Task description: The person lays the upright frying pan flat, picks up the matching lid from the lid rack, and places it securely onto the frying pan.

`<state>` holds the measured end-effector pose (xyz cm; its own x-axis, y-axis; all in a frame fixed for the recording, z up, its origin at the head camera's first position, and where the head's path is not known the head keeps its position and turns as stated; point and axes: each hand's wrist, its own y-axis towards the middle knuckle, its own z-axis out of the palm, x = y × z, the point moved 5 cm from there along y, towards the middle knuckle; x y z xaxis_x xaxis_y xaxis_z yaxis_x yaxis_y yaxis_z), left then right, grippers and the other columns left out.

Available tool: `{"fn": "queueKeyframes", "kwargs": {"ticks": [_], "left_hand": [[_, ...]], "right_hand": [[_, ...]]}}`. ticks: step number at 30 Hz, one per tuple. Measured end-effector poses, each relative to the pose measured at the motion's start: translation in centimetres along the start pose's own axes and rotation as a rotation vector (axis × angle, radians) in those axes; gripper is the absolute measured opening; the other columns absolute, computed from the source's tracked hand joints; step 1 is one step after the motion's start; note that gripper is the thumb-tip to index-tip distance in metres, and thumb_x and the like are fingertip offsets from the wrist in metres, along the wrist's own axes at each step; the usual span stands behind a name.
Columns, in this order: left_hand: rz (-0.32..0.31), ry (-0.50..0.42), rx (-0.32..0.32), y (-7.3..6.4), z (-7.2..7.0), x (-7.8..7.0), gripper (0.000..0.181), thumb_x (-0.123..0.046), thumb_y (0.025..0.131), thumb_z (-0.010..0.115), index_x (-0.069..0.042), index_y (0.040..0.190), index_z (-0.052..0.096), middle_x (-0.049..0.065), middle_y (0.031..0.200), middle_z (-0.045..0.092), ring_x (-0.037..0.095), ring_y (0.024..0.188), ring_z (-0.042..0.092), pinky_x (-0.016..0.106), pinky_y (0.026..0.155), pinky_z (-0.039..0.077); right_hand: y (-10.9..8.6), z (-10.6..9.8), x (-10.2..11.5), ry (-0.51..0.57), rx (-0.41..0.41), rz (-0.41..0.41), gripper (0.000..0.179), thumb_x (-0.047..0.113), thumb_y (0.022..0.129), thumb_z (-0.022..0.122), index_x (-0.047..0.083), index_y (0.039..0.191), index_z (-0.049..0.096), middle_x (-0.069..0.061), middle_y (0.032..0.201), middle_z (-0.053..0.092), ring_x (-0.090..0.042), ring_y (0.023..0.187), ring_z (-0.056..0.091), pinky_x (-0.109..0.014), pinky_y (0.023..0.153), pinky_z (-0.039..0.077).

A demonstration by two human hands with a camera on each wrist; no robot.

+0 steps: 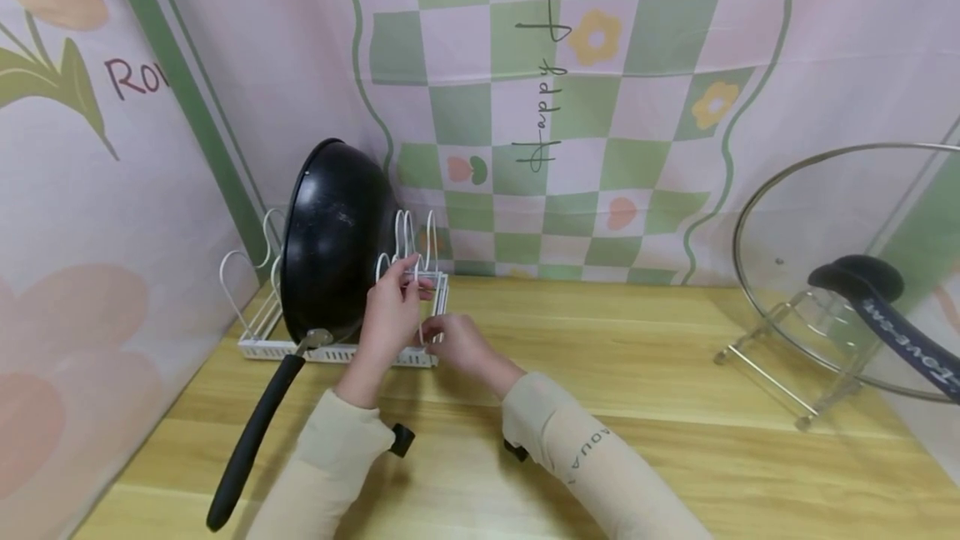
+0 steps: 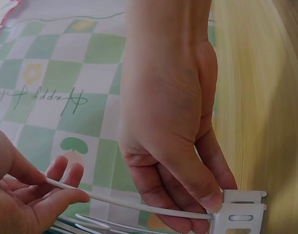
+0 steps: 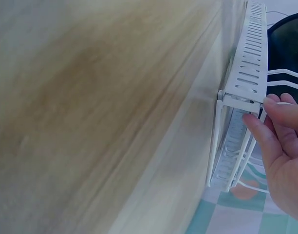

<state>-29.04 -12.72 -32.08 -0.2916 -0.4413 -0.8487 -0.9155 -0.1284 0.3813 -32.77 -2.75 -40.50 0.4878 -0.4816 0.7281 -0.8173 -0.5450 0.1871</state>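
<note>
A black wok (image 1: 337,223) stands tilted on its side in a white wire pan rack (image 1: 258,348) at the left, its long black handle (image 1: 258,440) pointing toward me. At the rack's right end, my left hand (image 1: 392,307) pinches a white wire divider (image 2: 124,204) between thumb and fingers, partway along its loop. Lower down, my right hand (image 1: 467,344) pinches the foot of that same divider at the corner of the slotted rail (image 3: 249,63). Whether the wire's end sits inside the rail is hidden by my fingers.
To the right, a large glass lid (image 1: 780,190) leans on a metal wire stand (image 1: 772,377). A black utensil handle with lettering (image 1: 900,336) crosses in front of it. Patterned cloth (image 1: 517,107) hangs behind the wooden tabletop (image 1: 600,357).
</note>
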Motion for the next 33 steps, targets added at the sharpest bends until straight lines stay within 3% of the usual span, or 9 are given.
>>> {"fn": "queueKeyframes", "kwargs": {"ticks": [21, 33], "left_hand": [[-0.002, -0.018, -0.010, 0.0, 1.1, -0.6, 0.041, 0.012, 0.100, 0.049, 0.007, 0.140, 0.054, 0.020, 0.098, 0.073, 0.033, 0.088, 0.072, 0.043, 0.082, 0.059], [0.013, -0.016, -0.033, 0.0, 1.7, -0.7, 0.040, 0.010, 0.100, 0.050, 0.006, 0.139, 0.056, 0.019, 0.098, 0.073, 0.032, 0.087, 0.072, 0.043, 0.079, 0.060]], "right_hand": [[-0.3, -1.0, -0.5, 0.019, -0.006, 0.050, 0.018, -0.012, 0.083, 0.073, -0.004, 0.100, 0.073, -0.013, 0.095, 0.074, -0.028, 0.096, 0.068, -0.040, 0.091, 0.055], [-0.5, -1.5, -0.8, 0.036, -0.021, 0.021, 0.017, -0.014, 0.082, 0.072, -0.005, 0.096, 0.073, -0.013, 0.094, 0.074, -0.030, 0.096, 0.069, -0.041, 0.093, 0.054]]}}
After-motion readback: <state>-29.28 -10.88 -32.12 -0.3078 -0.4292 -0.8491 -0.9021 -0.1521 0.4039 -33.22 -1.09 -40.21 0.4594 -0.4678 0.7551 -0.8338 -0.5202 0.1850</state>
